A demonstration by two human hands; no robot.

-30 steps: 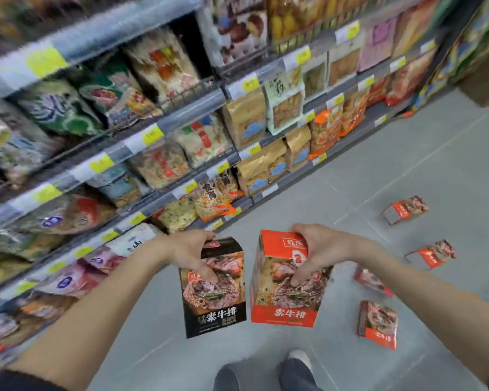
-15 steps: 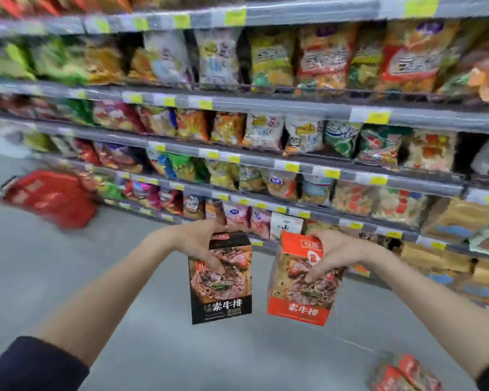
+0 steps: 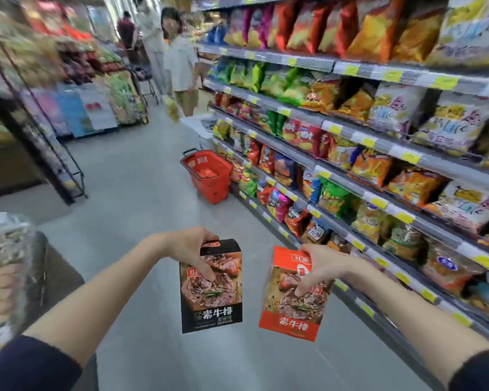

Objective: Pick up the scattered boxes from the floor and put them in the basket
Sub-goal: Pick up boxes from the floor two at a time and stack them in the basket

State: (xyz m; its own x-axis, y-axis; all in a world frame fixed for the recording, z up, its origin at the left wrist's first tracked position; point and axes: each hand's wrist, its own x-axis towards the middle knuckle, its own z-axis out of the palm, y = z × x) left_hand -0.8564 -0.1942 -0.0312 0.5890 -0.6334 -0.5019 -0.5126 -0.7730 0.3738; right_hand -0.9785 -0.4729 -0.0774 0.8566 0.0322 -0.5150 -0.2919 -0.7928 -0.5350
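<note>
My left hand (image 3: 191,249) grips a black box (image 3: 212,300) by its top, upright in front of me. Beside it on the right, my right hand (image 3: 322,268) grips a red box (image 3: 292,309) by its top, fingers over the front face. Both boxes are held in the air above the grey floor. The red shopping basket (image 3: 219,189) stands on the floor farther down the aisle, close against the lowest shelf on the right. Something red lies inside it.
Snack shelves (image 3: 378,142) run along the whole right side. A black wire rack (image 3: 54,153) stands at the left, and a low display (image 3: 9,266) is at my near left. People (image 3: 180,63) stand at the aisle's far end. Grey floor (image 3: 130,187) lies between me and the basket.
The view has swung left from the scattered boxes, past the shelf face, to look down the aisle. The basket is now ahead. Both hands keep their boxes.
</note>
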